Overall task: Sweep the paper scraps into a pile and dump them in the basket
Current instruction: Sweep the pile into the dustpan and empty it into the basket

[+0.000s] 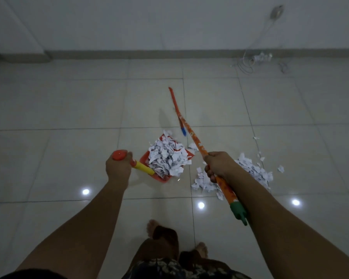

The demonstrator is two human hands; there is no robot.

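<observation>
We hold the dustpan point(165, 158), heaped with paper scraps point(166, 156), on the floor point(69, 109); our left hand point(118, 166) has its fingers wrapped round the handle top. Our right hand point(220, 166) extends forward, fingers closed on the broom stick point(195, 139). A loose pile point(250, 170) lies beside it. The scraps look light and easily scattered; we judge gentle strokes necessary.

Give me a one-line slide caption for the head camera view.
Left hand tilts a red dustpan heaped with white paper scraps; right hand grips an orange broom handle.
</observation>
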